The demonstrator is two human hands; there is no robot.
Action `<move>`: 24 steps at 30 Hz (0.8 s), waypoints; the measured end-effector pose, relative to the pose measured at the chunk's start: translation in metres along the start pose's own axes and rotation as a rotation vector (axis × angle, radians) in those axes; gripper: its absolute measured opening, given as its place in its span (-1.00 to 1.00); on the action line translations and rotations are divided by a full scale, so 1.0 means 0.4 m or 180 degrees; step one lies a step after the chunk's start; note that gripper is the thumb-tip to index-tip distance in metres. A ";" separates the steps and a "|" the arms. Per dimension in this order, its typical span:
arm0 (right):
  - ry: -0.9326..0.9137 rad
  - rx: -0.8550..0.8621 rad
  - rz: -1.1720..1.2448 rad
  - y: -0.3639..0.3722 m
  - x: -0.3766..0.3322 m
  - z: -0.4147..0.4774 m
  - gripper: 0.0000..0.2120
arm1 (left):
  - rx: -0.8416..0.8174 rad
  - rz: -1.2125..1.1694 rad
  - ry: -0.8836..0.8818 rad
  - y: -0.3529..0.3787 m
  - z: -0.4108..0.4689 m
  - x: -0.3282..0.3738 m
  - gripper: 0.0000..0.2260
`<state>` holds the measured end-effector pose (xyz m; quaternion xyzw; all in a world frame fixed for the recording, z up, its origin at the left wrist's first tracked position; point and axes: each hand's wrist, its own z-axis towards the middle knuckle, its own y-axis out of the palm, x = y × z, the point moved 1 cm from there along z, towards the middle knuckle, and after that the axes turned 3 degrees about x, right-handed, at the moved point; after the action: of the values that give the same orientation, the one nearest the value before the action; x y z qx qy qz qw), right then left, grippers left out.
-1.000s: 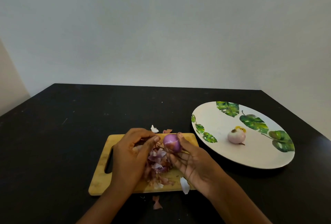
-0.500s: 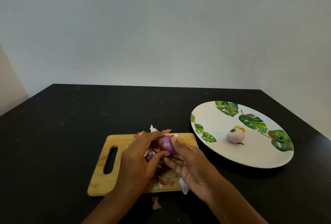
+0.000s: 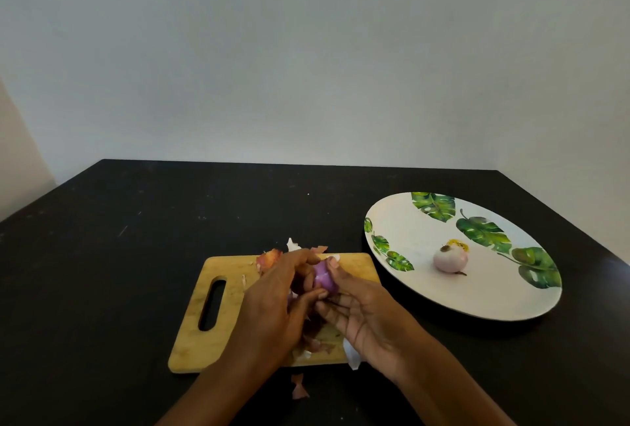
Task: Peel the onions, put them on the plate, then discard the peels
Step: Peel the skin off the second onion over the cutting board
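Fingers of left hand (image 3: 272, 303) curl round purple onion (image 3: 324, 277), right hand (image 3: 368, 313) fingers pinch it; peels (image 3: 318, 343) below fingers on board (image 3: 218, 268).

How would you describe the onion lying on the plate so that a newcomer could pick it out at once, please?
On the right of the black table lies a large white plate printed with green leaves. Near its middle sits a single pale pink onion. Unlike the darker purple onion held over the cutting board, no hand touches it.
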<state>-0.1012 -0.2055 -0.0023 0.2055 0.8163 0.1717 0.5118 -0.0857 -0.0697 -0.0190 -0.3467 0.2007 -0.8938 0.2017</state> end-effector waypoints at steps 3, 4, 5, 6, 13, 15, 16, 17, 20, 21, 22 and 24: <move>0.0000 -0.0069 0.0124 0.007 -0.004 -0.006 -0.74 | 0.0204 -0.0020 0.0115 -0.001 0.003 0.003 -0.54; 0.0019 -0.0087 0.0183 0.008 -0.004 -0.006 -0.73 | 0.0303 -0.0100 0.0070 -0.004 0.004 0.008 -0.55; 0.0044 -0.0106 0.0238 0.009 -0.004 -0.007 -0.72 | 0.0382 -0.0232 -0.0039 -0.008 0.004 0.013 -0.56; 0.0070 -0.0123 0.0289 0.011 -0.004 -0.007 -0.71 | 0.0438 -0.0427 -0.0183 -0.011 0.005 0.019 -0.59; 0.0086 -0.0172 0.0556 0.011 -0.003 -0.005 -0.63 | 0.0865 -0.1489 -0.1255 -0.028 0.023 0.016 -0.77; 0.0086 -0.0101 0.0561 0.008 -0.011 -0.007 -0.65 | 0.0952 -0.1414 -0.1362 -0.043 0.030 0.005 -0.81; 0.0081 -0.0063 0.0557 0.007 -0.016 -0.009 -0.67 | 0.0958 -0.1304 -0.1351 -0.048 0.032 -0.001 -0.84; 0.0086 -0.0039 0.0553 0.007 -0.020 -0.011 -0.67 | 0.0950 -0.1191 -0.1325 -0.051 0.034 -0.007 -0.86; 0.0128 -0.0054 0.0536 0.010 -0.020 -0.013 -0.64 | 0.0939 -0.1065 -0.1285 -0.051 0.034 -0.008 -0.86; 0.0141 -0.0053 0.0533 0.011 -0.019 -0.013 -0.64 | 0.0928 -0.1060 -0.1285 -0.049 0.033 -0.008 -0.87; 0.0151 -0.0048 0.0528 0.011 -0.018 -0.013 -0.64 | 0.0921 -0.1061 -0.1289 -0.047 0.033 -0.008 -0.87; 0.0152 -0.0026 0.0485 0.010 -0.018 -0.012 -0.63 | 0.0931 -0.1032 -0.1272 -0.043 0.030 -0.013 -0.88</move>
<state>-0.1022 -0.2059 0.0072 0.2608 0.8096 0.2183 0.4785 -0.0777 -0.0552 -0.0048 -0.5106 -0.0320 -0.8478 0.1396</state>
